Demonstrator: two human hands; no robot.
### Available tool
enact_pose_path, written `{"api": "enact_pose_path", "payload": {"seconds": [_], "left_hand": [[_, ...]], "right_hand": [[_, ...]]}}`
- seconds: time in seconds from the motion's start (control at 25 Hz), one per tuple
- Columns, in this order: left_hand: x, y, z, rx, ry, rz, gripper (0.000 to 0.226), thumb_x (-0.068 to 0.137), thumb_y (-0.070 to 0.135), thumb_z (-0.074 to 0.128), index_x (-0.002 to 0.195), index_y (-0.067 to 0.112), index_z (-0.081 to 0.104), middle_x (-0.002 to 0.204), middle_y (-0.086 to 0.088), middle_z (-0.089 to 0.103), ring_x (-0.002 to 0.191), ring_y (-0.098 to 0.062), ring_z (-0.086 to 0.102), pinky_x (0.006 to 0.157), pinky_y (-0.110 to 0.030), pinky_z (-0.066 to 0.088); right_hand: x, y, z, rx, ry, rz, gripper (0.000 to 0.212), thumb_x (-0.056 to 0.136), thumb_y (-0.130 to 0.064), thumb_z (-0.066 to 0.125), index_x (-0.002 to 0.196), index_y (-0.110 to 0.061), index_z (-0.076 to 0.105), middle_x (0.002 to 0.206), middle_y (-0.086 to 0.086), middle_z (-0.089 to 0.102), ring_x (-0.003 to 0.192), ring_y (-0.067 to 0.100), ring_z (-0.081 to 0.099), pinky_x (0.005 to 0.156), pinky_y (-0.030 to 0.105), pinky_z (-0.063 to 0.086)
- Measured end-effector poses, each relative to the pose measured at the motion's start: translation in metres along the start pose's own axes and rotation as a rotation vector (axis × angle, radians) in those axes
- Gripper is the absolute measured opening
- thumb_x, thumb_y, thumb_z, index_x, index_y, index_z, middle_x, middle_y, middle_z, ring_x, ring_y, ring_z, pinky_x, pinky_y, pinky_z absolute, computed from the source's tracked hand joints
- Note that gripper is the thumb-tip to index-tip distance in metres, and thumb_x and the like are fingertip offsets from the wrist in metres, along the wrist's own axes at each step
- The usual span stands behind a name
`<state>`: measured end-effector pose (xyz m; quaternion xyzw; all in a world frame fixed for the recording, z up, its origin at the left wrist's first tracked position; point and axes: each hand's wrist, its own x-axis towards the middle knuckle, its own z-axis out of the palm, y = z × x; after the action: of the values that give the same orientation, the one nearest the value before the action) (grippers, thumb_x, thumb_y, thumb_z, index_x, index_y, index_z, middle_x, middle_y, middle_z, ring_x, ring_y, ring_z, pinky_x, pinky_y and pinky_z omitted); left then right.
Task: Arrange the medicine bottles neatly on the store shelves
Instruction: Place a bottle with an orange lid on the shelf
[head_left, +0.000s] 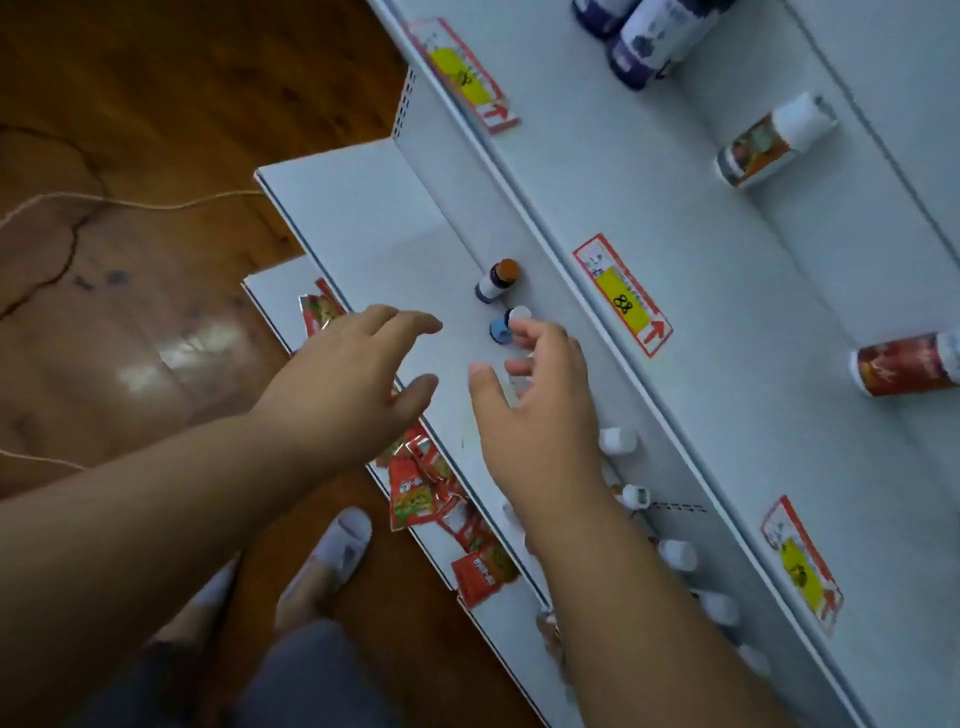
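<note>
Two small medicine bottles stand on the white middle shelf (395, 249): one with a brown cap (497, 280) and one with a white cap and blue base (506, 325). My right hand (535, 410) hovers just below the white-capped bottle, fingers loosely spread, its fingertips close to the cap. My left hand (358, 364) reaches over the shelf edge with straight fingers and holds nothing. Several white-capped bottles (618, 440) line the shelf further right, partly hidden by my right forearm.
The upper shelf carries dark purple bottles (654, 47), a white-capped bottle (769, 145) and a red bottle (906, 364), with yellow price tags (621, 296) on its edge. Red snack packets (426, 493) lie on the lower shelf. A cord (130, 202) runs across the wooden floor.
</note>
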<state>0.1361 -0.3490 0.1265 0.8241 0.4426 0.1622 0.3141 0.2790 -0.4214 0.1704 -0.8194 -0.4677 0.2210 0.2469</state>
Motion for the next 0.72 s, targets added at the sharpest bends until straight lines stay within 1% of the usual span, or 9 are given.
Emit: {"api": "enact_pose_path", "payload": {"seconds": [0.12,0.24,0.28,0.36,0.44,0.48,0.56,0.64,0.72], "left_hand": [[0.035,-0.032,0.039,-0.12,0.018,-0.152,0.051,0.094,0.043,0.054,0.141,0.028,0.043,0.138,0.002,0.052,0.125,-0.018,0.05,0.1,-0.036,0.042],[0.081,-0.07,0.08,-0.214,0.031,-0.2,0.052,0.094,0.047,0.053,0.142,0.032,0.04,0.14,0.007,0.05,0.124,-0.013,0.049,0.1,-0.035,0.046],[0.096,-0.082,0.092,-0.235,0.045,-0.212,0.052,0.094,0.047,0.053,0.142,0.032,0.04,0.138,0.007,0.051,0.123,-0.012,0.05,0.098,-0.033,0.046],[0.129,-0.108,0.12,-0.277,0.055,-0.213,0.05,0.094,0.047,0.053,0.14,0.032,0.041,0.134,0.006,0.053,0.119,-0.012,0.052,0.094,-0.032,0.045],[0.149,-0.133,0.148,-0.323,0.054,-0.224,0.049,0.094,0.046,0.054,0.138,0.031,0.042,0.129,0.006,0.055,0.115,-0.013,0.053,0.091,-0.034,0.046],[0.153,-0.144,0.161,-0.352,0.044,-0.236,0.048,0.093,0.046,0.054,0.138,0.032,0.042,0.128,0.007,0.055,0.113,-0.013,0.054,0.09,-0.035,0.048],[0.16,-0.161,0.182,-0.409,0.033,-0.257,0.048,0.093,0.046,0.054,0.137,0.033,0.043,0.128,0.009,0.055,0.11,-0.009,0.054,0.09,-0.035,0.049],[0.165,-0.172,0.193,-0.452,0.034,-0.268,0.047,0.092,0.046,0.054,0.137,0.035,0.043,0.127,0.011,0.055,0.11,-0.007,0.053,0.091,-0.034,0.049],[0.175,-0.18,0.202,-0.476,0.036,-0.265,0.048,0.092,0.046,0.054,0.137,0.035,0.043,0.128,0.011,0.055,0.111,-0.006,0.053,0.092,-0.033,0.048]], "right_hand": [[0.056,0.035,0.043,0.067,-0.026,0.069,0.035,0.094,-0.033,0.061,0.122,-0.042,0.042,0.126,-0.013,0.049,0.113,0.005,0.053,0.088,0.025,0.05],[0.111,0.075,0.092,0.117,0.042,0.158,0.034,0.093,-0.03,0.065,0.116,-0.042,0.045,0.118,-0.012,0.053,0.105,0.007,0.058,0.087,0.028,0.054],[0.13,0.086,0.106,0.122,0.063,0.182,0.033,0.092,-0.029,0.065,0.118,-0.039,0.046,0.117,-0.01,0.055,0.103,0.009,0.06,0.084,0.025,0.054],[0.173,0.112,0.134,0.123,0.126,0.239,0.034,0.092,-0.028,0.065,0.122,-0.03,0.049,0.115,-0.009,0.057,0.1,0.008,0.062,0.075,0.013,0.047],[0.213,0.134,0.16,0.09,0.187,0.248,0.034,0.092,-0.026,0.064,0.122,-0.024,0.049,0.112,-0.012,0.056,0.09,0.0,0.06,0.066,0.005,0.039],[0.231,0.144,0.173,0.088,0.211,0.259,0.034,0.092,-0.025,0.065,0.121,-0.022,0.048,0.106,-0.014,0.055,0.084,-0.003,0.057,0.063,0.003,0.038],[0.264,0.159,0.192,0.152,0.283,0.316,0.038,0.09,-0.025,0.067,0.12,-0.021,0.045,0.099,-0.015,0.055,0.079,-0.002,0.056,0.067,0.009,0.041],[0.293,0.165,0.209,0.286,0.359,0.445,0.04,0.089,-0.025,0.067,0.121,-0.019,0.044,0.107,-0.007,0.058,0.087,0.011,0.059,0.078,0.023,0.045],[0.316,0.17,0.221,0.408,0.381,0.61,0.044,0.089,-0.026,0.065,0.127,-0.016,0.046,0.112,-0.002,0.057,0.092,0.02,0.057,0.086,0.034,0.049]]}}
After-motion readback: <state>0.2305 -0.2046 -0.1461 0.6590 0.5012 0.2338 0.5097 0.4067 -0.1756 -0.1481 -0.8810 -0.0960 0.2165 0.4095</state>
